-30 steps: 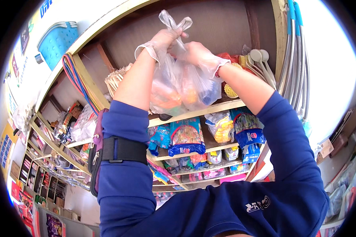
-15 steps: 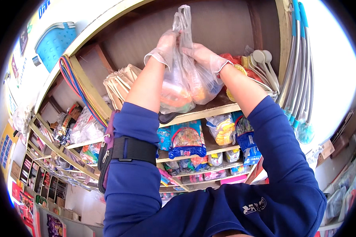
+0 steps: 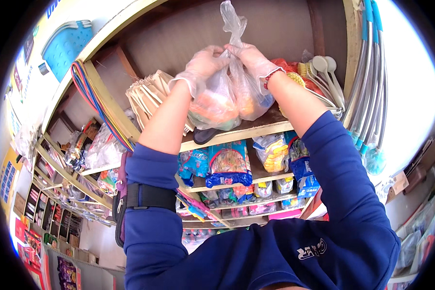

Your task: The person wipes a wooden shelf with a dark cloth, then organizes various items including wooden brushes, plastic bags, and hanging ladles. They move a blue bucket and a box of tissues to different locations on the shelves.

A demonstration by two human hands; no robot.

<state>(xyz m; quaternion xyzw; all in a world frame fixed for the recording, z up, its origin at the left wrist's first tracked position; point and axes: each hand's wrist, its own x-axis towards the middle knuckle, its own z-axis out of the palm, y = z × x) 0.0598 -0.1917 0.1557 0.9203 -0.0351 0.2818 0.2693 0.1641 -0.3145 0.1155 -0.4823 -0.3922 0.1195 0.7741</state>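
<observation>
A clear plastic bag (image 3: 215, 104) with orange, green and blue contents rests on the upper shelf, its neck gathered and twisted upward. My left hand (image 3: 205, 65), in a thin clear glove, grips the neck from the left. My right hand (image 3: 251, 59), gloved too and with a red bead bracelet at the wrist, pinches the neck on the other side. The bag's loose top (image 3: 234, 24) stands up above my fingers. What exactly is inside is blurred by the plastic.
Beige folded items (image 3: 147, 99) stand left of the bag; white-handled brushes (image 3: 331, 72) lie to its right. Packaged goods (image 3: 228, 164) fill the shelves below. Long silver-and-blue hoses (image 3: 370, 82) hang at the right, coloured cords (image 3: 99, 106) and blue baskets (image 3: 68, 48) at the left.
Both hands have drawn closer together at the bag's neck, my right hand rising slightly. The neck is now more tightly gathered, and my left forearm has shifted left.
</observation>
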